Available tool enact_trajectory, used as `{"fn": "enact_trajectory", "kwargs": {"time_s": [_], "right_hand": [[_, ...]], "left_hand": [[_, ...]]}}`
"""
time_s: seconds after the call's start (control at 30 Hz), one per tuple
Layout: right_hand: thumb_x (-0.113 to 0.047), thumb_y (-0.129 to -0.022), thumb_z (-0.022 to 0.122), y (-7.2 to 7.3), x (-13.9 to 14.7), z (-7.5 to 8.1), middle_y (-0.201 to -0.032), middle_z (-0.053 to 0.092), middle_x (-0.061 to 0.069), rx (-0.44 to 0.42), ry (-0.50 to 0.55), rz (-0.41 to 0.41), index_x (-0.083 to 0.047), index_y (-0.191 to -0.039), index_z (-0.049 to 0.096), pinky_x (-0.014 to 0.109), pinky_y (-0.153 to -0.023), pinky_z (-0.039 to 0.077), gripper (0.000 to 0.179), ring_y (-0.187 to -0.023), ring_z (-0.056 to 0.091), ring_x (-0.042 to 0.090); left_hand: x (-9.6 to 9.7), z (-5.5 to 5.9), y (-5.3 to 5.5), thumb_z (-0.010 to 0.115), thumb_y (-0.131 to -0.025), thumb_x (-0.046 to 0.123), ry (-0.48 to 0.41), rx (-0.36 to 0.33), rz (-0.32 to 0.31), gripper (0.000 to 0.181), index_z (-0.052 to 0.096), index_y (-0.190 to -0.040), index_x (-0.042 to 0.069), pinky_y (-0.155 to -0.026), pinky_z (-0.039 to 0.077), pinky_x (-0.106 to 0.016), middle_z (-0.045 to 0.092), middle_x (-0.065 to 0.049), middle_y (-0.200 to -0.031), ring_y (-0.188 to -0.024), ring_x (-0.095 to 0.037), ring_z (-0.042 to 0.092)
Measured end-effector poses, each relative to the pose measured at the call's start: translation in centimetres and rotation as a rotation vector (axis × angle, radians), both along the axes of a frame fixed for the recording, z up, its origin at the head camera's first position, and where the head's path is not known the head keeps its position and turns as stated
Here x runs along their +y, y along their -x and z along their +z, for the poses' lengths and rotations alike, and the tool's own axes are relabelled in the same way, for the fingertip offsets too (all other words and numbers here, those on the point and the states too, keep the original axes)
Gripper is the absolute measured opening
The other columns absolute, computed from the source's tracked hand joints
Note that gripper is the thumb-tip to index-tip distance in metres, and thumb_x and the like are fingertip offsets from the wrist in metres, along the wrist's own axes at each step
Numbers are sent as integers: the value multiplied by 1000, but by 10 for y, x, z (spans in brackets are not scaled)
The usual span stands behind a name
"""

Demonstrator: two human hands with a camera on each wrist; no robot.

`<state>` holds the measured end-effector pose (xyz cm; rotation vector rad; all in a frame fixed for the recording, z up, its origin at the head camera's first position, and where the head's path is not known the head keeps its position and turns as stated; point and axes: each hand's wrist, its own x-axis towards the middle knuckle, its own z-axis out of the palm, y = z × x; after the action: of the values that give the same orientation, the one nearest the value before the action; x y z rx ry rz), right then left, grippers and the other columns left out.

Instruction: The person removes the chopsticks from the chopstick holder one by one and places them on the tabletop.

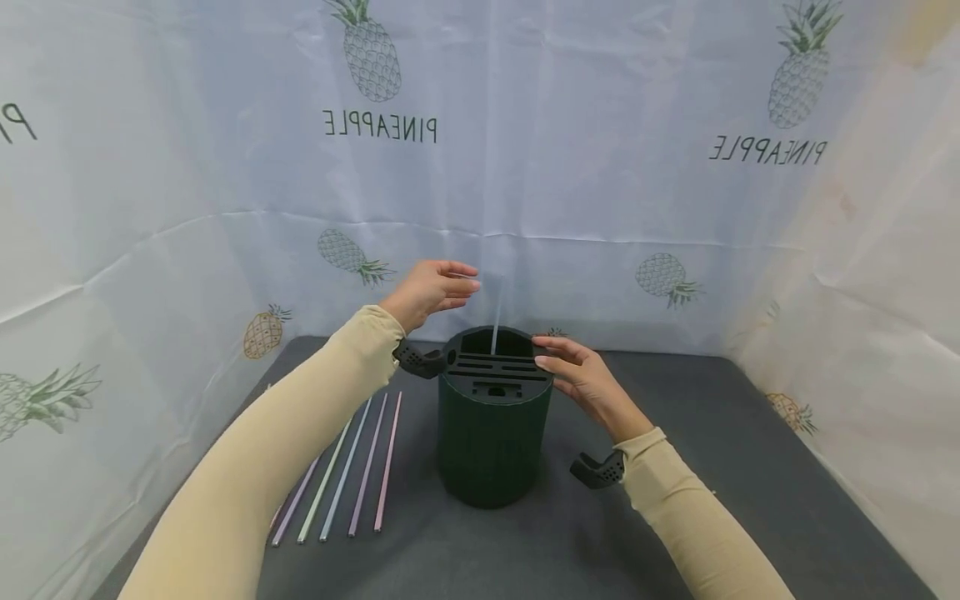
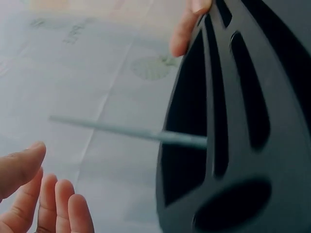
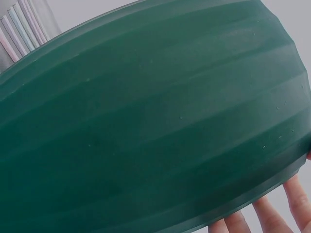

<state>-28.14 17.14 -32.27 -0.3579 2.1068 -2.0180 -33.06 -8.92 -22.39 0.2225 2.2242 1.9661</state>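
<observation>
A dark green, ribbed knife holder stands upright, its black top cut with slots and a larger opening at the back. Out of that back opening rises a pale blue straw, leaning slightly; its lower end is hidden inside. My left hand hovers left of the straw, apart from it, with fingers extended and nothing in them, as the left wrist view also shows. At the holder's right rim, my right hand grips the edge, thumb on the top; its fingers lie along the outer wall in the right wrist view.
Left of the holder, several pastel straws lie side by side on the dark table, among them a pink straw and a green straw. My left sleeve partly covers them. A white pineapple-print cloth hangs behind and at both sides.
</observation>
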Motion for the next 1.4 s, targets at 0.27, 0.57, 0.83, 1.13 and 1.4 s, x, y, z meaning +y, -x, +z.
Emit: {"fn": "enact_trajectory", "kwargs": {"time_s": [0.27,0.57,0.83,1.13,1.4], "right_hand": [[-24,-94,65,0,-2,1,-156,28,6,-11,-5,-16,-10,-143,45,56,-116,27,55,-141,31,29],[-23,-94,65,-2,-2,2,-156,29,6,-16,0,-15,-9,-143,45,56,-116,26,55,-141,31,29],[-21,-94,64,-4,-3,3,-155,30,7,-11,8,-15,-8,-143,45,56,-116,26,54,-141,32,30],[-22,-94,65,-4,-3,2,-155,30,7,-10,4,-14,-8,-144,45,55,-116,27,55,-141,32,29],[-23,-94,65,-6,-3,2,-155,29,6,0,5,-12,-11,-142,48,54,-116,28,52,-141,31,28]], "left_hand": [[23,-5,3,66,-92,9,51,-19,-51,39,57,-129,3,-97,53,-34,59,-15,-130,-119,-28,58],[31,-9,2,65,-92,4,97,-58,-105,44,51,-133,-2,-99,51,-37,55,-18,-133,-124,-33,54],[32,-8,0,64,-91,-1,155,-71,-119,37,56,-127,-3,-95,54,-36,58,-17,-130,-121,-33,57],[20,8,-6,64,-92,2,19,2,-61,37,53,-126,-4,-96,53,-37,56,-16,-125,-118,-31,58],[-17,49,-20,60,-93,-1,-363,207,20,22,55,-114,0,-93,55,-36,57,-4,-102,-93,-17,62]]}}
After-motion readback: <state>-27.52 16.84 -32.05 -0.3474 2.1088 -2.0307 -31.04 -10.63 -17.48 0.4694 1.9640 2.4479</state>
